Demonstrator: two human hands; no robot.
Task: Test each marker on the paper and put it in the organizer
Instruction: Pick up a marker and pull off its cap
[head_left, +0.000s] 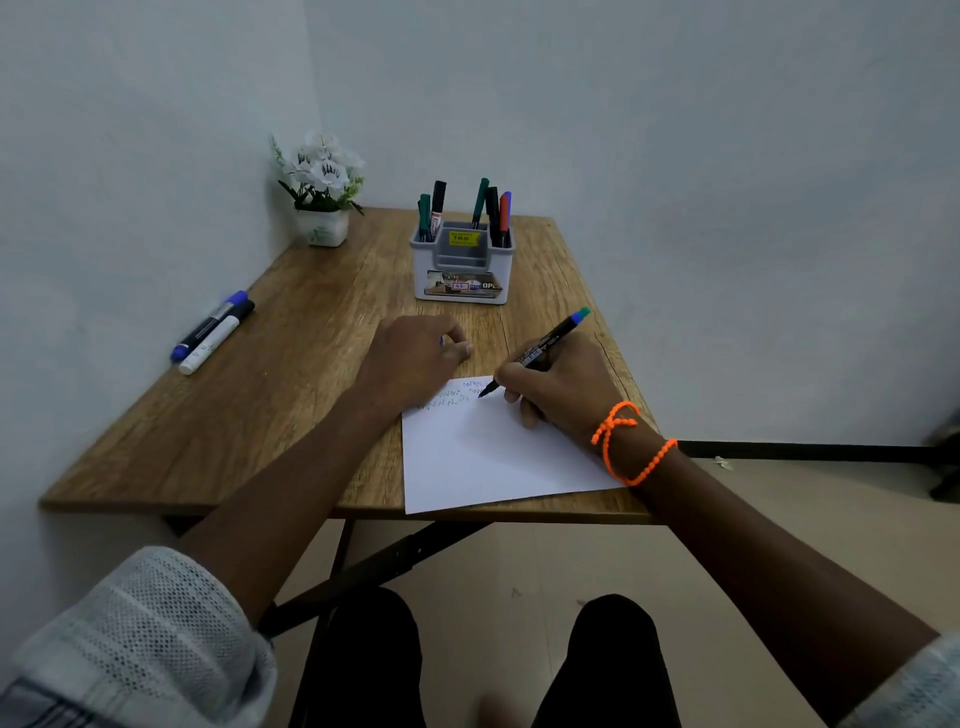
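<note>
My right hand (558, 387) grips a black marker with a green end (550, 340), its tip touching the white paper (483, 457) near several zigzag scribbles at the sheet's top. My left hand (415, 358) rests curled at the paper's top left corner; something small and blue shows between its fingers, too hidden to name. The white and grey organizer (462, 267) stands behind the hands with several markers upright in its side slots. Two more markers, a blue-capped one (208, 325) and a white one with a black cap (218, 335), lie side by side at the table's left edge.
A white pot of white flowers (322, 192) sits in the back left corner of the wooden table (291, 374). Walls close in the left and back sides. The paper's lower edge hangs at the table's front edge. My knees show below.
</note>
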